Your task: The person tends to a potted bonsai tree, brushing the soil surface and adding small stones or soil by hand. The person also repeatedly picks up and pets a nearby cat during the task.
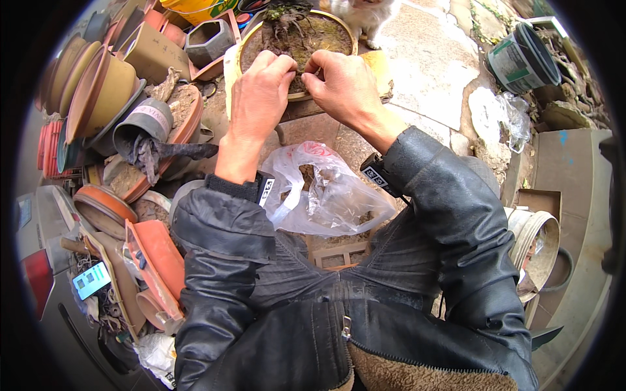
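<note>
A shallow round bonsai pot holds brown soil and a small plant with gnarled, exposed roots near its far side. Over the pot's near rim, my left hand has thumb and forefinger drawn together. Facing it, my right hand makes a similar pinch. Whether anything lies between the fingertips is hidden by the fingers. Below the hands, between my knees, a translucent plastic bag gapes open with brown material inside.
Stacked plant pots crowd the left, with a grey pot tipped sideways. A cat is beyond the bonsai pot. On the right are a dark bucket and a whitish bucket. A lit phone lies lower left.
</note>
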Demonstrator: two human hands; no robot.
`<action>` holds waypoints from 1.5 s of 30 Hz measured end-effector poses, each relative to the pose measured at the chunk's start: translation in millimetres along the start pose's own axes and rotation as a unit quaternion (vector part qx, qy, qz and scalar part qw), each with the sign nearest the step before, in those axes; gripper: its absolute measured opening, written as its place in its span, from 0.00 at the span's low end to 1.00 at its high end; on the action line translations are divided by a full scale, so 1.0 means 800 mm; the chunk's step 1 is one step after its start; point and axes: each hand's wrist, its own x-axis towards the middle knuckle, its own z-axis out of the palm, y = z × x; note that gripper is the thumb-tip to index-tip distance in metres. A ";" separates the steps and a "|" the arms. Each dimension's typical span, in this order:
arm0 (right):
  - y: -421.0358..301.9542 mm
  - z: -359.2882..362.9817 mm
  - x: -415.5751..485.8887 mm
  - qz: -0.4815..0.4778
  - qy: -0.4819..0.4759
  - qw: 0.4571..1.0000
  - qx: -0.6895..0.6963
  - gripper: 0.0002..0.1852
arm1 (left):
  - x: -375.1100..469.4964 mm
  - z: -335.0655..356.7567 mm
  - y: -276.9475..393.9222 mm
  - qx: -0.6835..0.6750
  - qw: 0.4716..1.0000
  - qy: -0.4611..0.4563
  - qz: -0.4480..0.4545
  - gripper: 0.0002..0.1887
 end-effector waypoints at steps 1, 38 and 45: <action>-0.001 0.000 0.000 -0.001 0.001 1.000 -0.002 0.09 | 0.000 0.000 0.000 -0.001 1.000 0.000 -0.001 0.05; -0.007 0.002 0.014 0.071 0.000 0.997 -0.021 0.13 | 0.002 0.007 -0.002 -0.044 0.995 0.052 -0.074 0.06; -0.007 0.005 0.016 0.069 -0.015 0.997 -0.032 0.13 | 0.003 0.009 -0.004 -0.039 0.996 0.056 -0.066 0.06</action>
